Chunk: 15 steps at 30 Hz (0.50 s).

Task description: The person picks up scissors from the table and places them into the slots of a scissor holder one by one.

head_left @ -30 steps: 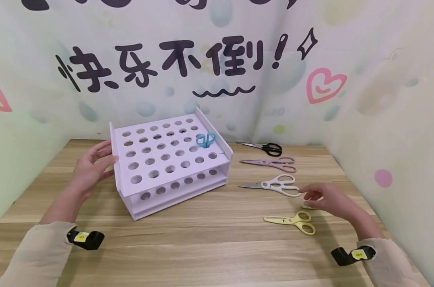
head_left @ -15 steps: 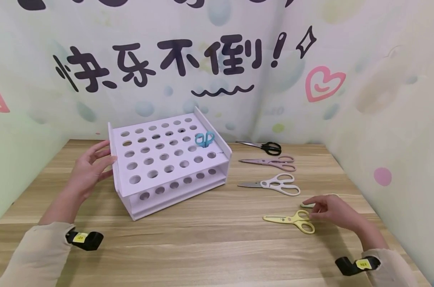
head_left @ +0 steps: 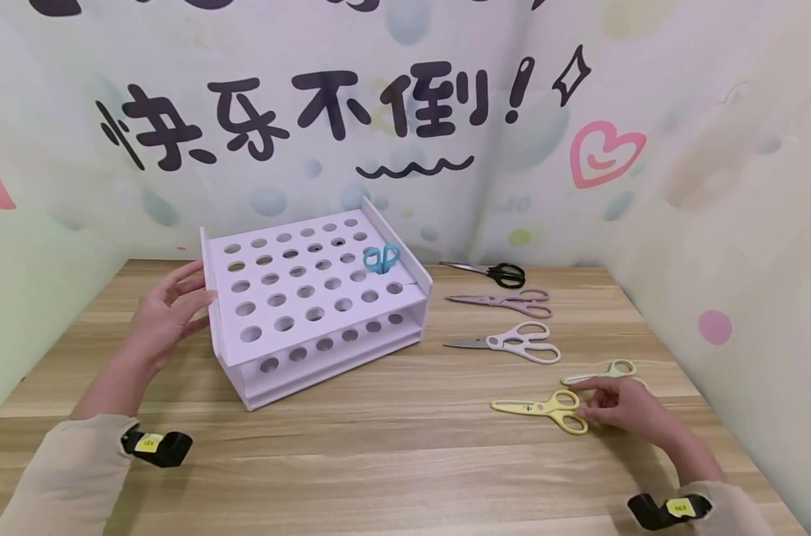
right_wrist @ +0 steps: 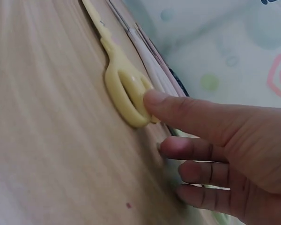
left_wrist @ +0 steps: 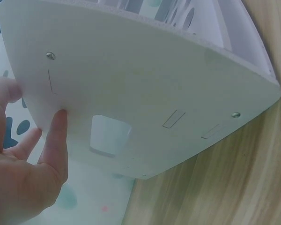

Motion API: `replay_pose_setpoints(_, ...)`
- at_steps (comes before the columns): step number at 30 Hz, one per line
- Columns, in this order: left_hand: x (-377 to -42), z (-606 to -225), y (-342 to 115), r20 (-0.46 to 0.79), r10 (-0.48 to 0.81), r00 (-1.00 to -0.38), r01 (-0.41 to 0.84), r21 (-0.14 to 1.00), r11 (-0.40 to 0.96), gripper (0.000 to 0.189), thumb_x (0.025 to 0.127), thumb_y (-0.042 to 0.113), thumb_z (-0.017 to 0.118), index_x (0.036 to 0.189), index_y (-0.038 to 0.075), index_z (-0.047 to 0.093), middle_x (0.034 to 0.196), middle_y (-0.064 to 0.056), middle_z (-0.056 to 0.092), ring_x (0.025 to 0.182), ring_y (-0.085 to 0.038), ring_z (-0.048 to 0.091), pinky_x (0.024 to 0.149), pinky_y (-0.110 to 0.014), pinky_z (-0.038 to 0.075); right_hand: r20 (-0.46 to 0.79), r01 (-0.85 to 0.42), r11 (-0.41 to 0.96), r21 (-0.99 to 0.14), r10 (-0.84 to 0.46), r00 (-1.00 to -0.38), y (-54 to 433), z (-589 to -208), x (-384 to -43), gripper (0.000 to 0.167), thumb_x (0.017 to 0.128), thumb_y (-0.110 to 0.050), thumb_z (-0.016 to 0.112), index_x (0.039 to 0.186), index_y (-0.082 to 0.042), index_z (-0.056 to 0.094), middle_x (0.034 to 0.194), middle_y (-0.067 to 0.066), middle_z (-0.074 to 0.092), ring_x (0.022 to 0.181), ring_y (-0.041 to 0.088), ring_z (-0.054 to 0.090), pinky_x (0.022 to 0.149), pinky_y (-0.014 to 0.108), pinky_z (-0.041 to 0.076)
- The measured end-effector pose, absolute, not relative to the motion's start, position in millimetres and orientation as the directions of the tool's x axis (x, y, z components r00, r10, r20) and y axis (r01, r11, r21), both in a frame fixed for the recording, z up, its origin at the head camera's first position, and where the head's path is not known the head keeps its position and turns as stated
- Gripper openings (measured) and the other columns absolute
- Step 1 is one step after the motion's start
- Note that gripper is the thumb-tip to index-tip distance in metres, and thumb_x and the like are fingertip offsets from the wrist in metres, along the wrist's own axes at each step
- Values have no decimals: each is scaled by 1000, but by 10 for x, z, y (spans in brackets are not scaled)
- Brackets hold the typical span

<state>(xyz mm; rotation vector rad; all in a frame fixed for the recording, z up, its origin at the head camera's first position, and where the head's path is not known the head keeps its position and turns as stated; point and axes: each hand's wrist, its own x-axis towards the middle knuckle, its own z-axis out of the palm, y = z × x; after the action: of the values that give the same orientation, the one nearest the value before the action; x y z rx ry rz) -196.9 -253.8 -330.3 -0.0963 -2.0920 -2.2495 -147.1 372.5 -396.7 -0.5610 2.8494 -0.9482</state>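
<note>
My left hand (head_left: 167, 320) touches the left side panel of a white holed rack (head_left: 228, 357) with its fingertips. In the left wrist view, the fingers rest against that panel (left_wrist: 126, 70) near its edge. My right hand (head_left: 626, 406) is at the handles of the yellow scissors (head_left: 536, 407), which lie flat on the table. In the right wrist view the thumb (right_wrist: 178, 108) overlaps one handle loop, while the other fingers stay loosely bent beside it; the index finger is mostly hidden. Just behind that hand lie light green scissors (head_left: 616, 368), partly covered.
White scissors (head_left: 522, 344), pink scissors (head_left: 513, 300) and black scissors (head_left: 502, 274) lie in a column right of the rack, blades pointing left. Blue-handled scissors (head_left: 382, 258) stand in a rack hole. A printed curtain (head_left: 278, 193) hangs behind the wooden table (head_left: 379, 461).
My right hand has moved from beside the white scissors, over the light green scissors, toward me to the yellow handles. More of the green scissors shows. My left hand stays at the rack.
</note>
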Motion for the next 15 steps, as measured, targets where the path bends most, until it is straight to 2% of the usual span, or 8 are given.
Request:
replay_pose_setpoints(8,-1966,-3295,-2538,93,-2,-996,93,993,-66,62,88,10,61,143,13,31,110,3,42,85,-1,56,66,-17,52,105,-313,691,-651,-327,-939,3685,-4084,-1391,40,74,-15,77,109,1,64,65,-5,53,55,3,47,46,22,40)
replay_pose_setpoints(15,-1963,-3295,-2532,82,-7,-997,82,994,-71,62,88,9,60,143,14,32,110,3,42,84,0,56,66,-17,52,114,-271,719,-640,-259,-959,3628,-4178,-1360,45,75,-19,76,113,0,62,63,-5,50,54,3,45,48,22,40)
